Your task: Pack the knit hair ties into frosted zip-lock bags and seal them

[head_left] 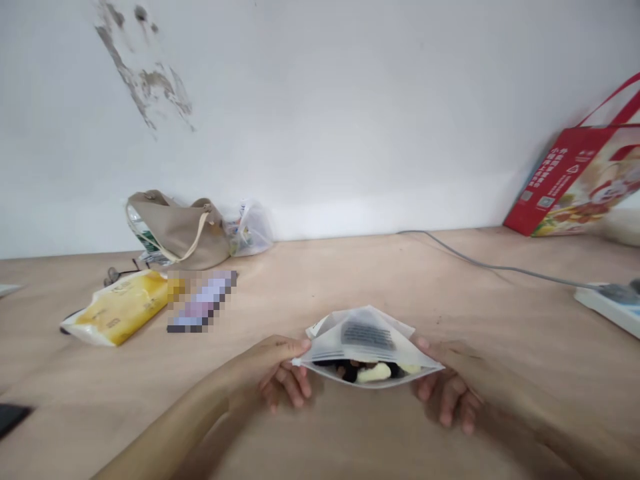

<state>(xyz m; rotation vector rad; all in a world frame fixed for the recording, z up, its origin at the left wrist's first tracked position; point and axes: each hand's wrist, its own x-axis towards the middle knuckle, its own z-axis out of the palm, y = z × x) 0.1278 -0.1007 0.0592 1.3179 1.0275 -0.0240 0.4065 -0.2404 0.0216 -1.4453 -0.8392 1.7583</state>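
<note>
A frosted zip bag (327, 348) is held above the table by its two ends, its mouth gaping toward me. Inside it show dark, brown and pale yellow pieces whose kind I cannot make out. My left hand (284, 373) pinches the bag's left corner, near the small white slider, thumb on top and fingers beneath. On the opposite corner my right hand (453, 383) grips in the same way, with its lower fingers curled under. Dark printed text is visible on the bag's far panel.
On the wooden table (300, 287) at left lie a yellow packet (127, 307) and a blurred phone (205, 303). Behind them are glasses (114, 275), a beige bag (185, 230) and a clear plastic bag (254, 230). Rightward stand a red carrier bag (565, 180), grey cable (480, 263) and white power strip (607, 307).
</note>
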